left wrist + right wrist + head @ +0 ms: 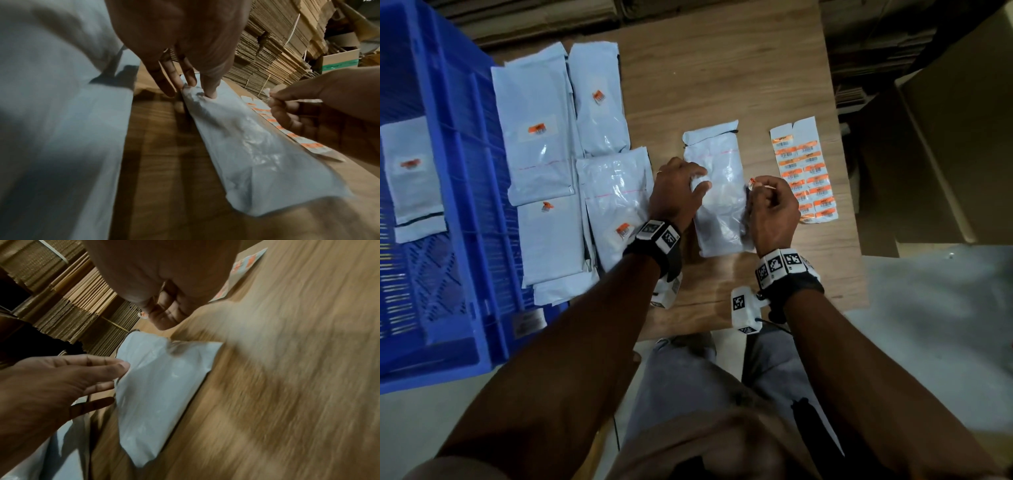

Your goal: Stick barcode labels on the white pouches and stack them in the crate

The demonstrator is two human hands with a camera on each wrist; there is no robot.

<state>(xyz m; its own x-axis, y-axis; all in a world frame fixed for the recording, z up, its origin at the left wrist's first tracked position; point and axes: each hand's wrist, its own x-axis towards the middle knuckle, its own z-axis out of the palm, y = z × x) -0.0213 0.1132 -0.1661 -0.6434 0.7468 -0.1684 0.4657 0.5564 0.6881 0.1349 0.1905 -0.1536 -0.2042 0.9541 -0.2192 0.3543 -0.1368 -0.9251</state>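
- Pressing down with straight fingers, the left hand (677, 192) rests on the upper part of a white pouch (719, 205) lying flat on the wooden table (722, 68).
- The right hand (772, 214), held above the pouch's right edge, pinches a small orange barcode label (751, 181) between fingertips.
- A label sheet (804, 171) lies just right of the pouch.
- Labelled pouches (541, 137) lie in overlapping rows between this pouch and the blue crate (448, 171).
- One labelled pouch (412, 178) lies inside the crate.
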